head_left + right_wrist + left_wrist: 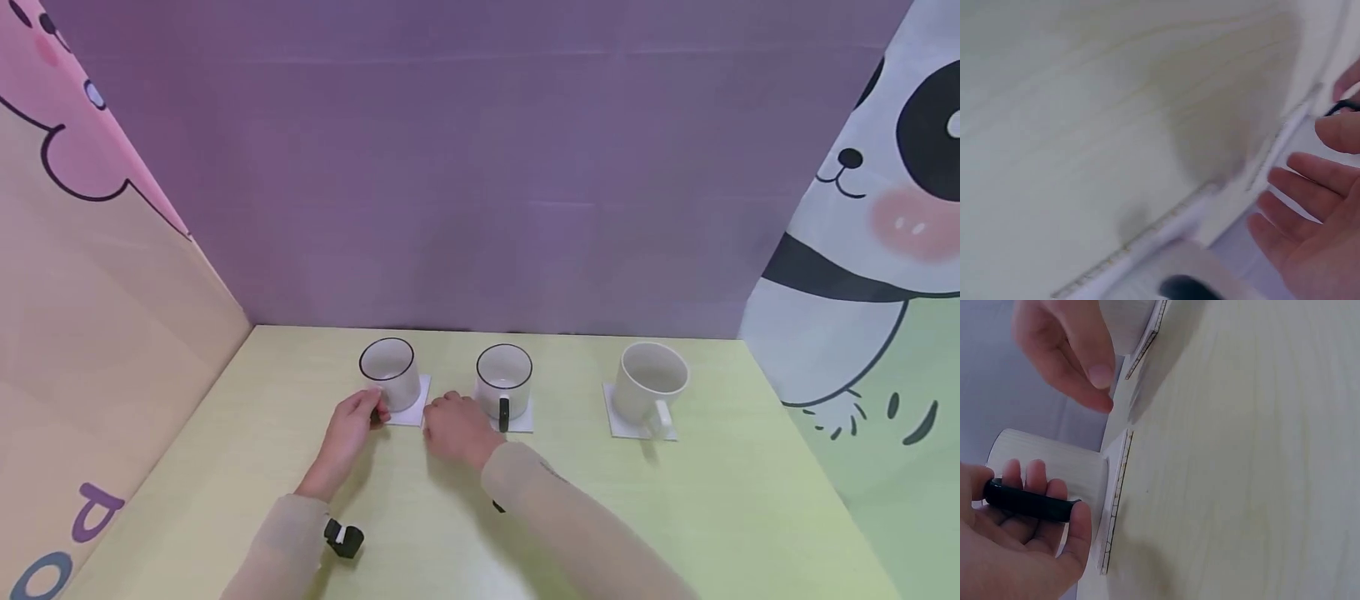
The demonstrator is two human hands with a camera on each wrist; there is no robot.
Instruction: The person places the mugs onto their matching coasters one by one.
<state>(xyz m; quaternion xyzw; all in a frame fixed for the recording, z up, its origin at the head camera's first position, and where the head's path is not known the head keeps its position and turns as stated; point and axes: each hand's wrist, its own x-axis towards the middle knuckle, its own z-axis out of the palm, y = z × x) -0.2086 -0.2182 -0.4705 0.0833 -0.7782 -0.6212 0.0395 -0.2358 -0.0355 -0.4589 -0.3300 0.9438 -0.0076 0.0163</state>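
Observation:
A white mug with a dark rim (403, 387) stands upright on a square white coaster (412, 414) at the left. My left hand (347, 427) holds its black handle (1029, 503), the fingers behind it and the thumb in front in the left wrist view. Between this mug and the middle mug (489, 398) is my right hand (459, 429), nothing in its grasp, fingers loosely spread in the right wrist view. The middle mug, also dark-rimmed, sits on its own coaster (523, 422) with its black handle (504, 413) facing me; my right wrist overlaps that coaster's near-left side.
Farther right, a plain white mug (636, 392) stands on a third coaster (624, 428), its white handle toward me. A purple wall (480, 183) rises behind the pale wooden table (720, 500). Printed panels flank both sides.

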